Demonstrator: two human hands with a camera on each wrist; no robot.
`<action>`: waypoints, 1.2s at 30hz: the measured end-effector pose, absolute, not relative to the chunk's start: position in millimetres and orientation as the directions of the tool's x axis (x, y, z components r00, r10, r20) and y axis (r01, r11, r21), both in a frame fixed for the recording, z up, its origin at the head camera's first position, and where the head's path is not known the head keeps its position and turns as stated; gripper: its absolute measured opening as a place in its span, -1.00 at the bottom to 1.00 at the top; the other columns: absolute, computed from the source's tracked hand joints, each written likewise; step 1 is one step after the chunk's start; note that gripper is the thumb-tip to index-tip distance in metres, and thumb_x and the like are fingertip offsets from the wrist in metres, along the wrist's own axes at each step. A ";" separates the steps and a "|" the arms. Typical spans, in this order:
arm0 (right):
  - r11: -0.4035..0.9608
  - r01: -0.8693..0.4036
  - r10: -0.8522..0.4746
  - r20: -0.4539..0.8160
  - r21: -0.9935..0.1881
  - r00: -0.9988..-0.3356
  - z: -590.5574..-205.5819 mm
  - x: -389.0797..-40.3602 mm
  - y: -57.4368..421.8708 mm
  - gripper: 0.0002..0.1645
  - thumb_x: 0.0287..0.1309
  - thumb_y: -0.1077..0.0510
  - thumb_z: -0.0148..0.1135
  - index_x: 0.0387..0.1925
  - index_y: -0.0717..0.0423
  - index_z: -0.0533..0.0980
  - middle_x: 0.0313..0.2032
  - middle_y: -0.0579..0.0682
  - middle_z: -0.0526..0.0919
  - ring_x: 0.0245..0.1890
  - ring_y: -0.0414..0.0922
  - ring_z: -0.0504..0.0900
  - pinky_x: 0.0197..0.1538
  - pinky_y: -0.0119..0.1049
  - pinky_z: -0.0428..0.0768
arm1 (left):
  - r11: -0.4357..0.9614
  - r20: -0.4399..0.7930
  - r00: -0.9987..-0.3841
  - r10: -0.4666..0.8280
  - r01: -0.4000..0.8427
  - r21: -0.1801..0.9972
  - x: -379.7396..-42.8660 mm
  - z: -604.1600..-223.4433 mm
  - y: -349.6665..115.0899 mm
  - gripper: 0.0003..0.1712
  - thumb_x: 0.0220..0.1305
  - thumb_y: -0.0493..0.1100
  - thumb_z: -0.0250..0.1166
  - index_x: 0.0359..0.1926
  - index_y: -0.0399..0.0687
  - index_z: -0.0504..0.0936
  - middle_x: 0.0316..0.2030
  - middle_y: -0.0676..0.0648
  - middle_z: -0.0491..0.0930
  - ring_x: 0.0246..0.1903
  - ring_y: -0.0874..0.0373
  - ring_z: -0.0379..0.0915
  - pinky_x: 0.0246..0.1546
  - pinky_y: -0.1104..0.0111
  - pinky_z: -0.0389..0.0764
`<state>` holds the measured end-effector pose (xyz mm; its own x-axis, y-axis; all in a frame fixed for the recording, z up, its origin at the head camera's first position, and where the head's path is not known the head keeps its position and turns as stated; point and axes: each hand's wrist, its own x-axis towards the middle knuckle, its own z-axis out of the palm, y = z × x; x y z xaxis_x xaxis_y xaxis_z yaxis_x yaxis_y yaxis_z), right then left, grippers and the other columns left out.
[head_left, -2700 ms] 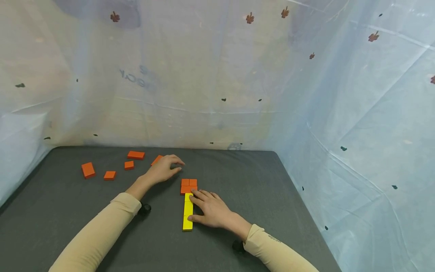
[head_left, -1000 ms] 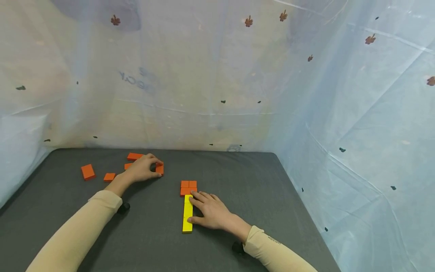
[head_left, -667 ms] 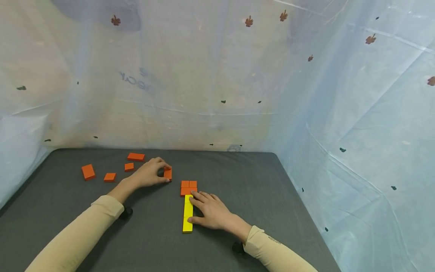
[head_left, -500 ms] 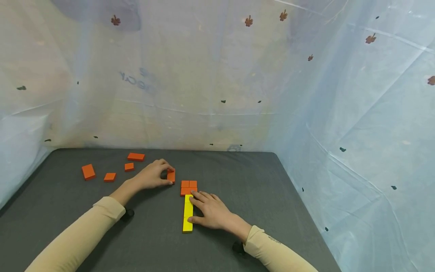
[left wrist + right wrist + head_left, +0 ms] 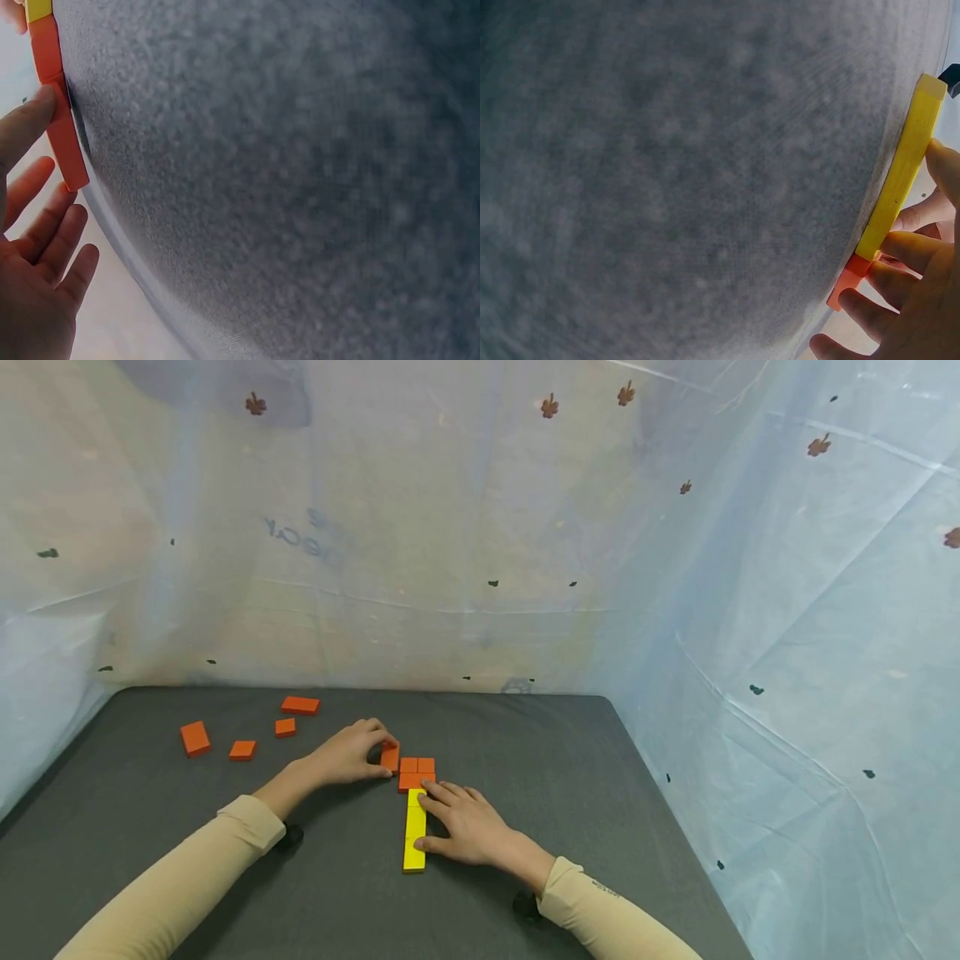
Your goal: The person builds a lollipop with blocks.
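Note:
My left hand (image 5: 351, 755) pinches an orange rectangular block (image 5: 390, 759) between thumb and fingertips. In the left wrist view the thumb lies on the face of that orange block (image 5: 69, 150), whose end meets another orange block. Right beside it in the head view stands a cluster of orange blocks (image 5: 416, 767), fitted edge to edge. A strip of yellow blocks (image 5: 415, 835) runs from the cluster toward me. My right hand (image 5: 471, 827) rests with spread fingers along the strip's right side, a fingertip reaching the lowest orange block. The right wrist view shows its fingers along the yellow strip (image 5: 904, 169).
Loose orange pieces lie at the back left of the dark table (image 5: 337, 893): a large block (image 5: 196, 739), a long block (image 5: 301, 705) and two small ones, one being the small block (image 5: 242, 750). A translucent plastic sheet (image 5: 420, 527) hangs behind and at the right.
My left hand took hold of the orange block near the loose pieces and slid right and toward me with it, up to the cluster's left side. The right hand has stayed in place.

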<state>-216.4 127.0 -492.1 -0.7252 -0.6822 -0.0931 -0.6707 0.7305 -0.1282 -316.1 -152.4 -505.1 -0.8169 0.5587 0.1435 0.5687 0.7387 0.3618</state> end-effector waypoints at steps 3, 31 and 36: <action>0.732 -0.670 -0.681 -0.095 -0.128 -0.726 -491.5 -216.3 127.4 -0.10 0.44 -0.45 0.06 0.59 -0.11 0.25 0.62 -0.11 0.11 0.57 -0.04 0.20 0.50 0.10 0.31 | 0.743 0.139 -0.818 0.558 0.567 0.356 -314.9 -504.3 -150.2 -0.43 0.20 0.11 0.57 0.16 -0.02 0.69 0.08 -0.12 0.55 0.03 -0.07 0.50 0.06 -0.05 0.59; 0.735 -0.666 -0.678 -0.098 -0.126 -0.729 -492.1 -216.7 127.6 -0.09 0.43 -0.46 0.05 0.59 -0.11 0.26 0.62 -0.11 0.13 0.57 -0.02 0.20 0.50 0.10 0.30 | 0.754 0.134 -0.829 0.543 0.552 0.357 -312.4 -505.3 -149.0 -0.42 0.21 0.13 0.56 0.17 -0.02 0.69 0.11 -0.13 0.55 0.07 -0.10 0.50 0.11 -0.10 0.55; 0.734 -0.668 -0.678 -0.091 -0.122 -0.729 -493.4 -216.7 126.9 -0.08 0.42 -0.46 0.07 0.59 -0.09 0.26 0.61 -0.09 0.14 0.57 -0.01 0.21 0.50 0.10 0.30 | 0.747 0.169 -0.838 0.519 0.540 0.387 -313.6 -506.9 -158.8 -0.43 0.22 0.14 0.55 0.16 0.00 0.69 0.16 -0.14 0.56 0.12 -0.14 0.50 0.13 -0.13 0.55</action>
<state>-216.7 126.9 -493.4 -0.7292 -0.6782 -0.0911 -0.6677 0.7343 -0.1220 -313.6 -158.8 -506.9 -0.8381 0.5186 0.1691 0.5404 0.7472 0.3868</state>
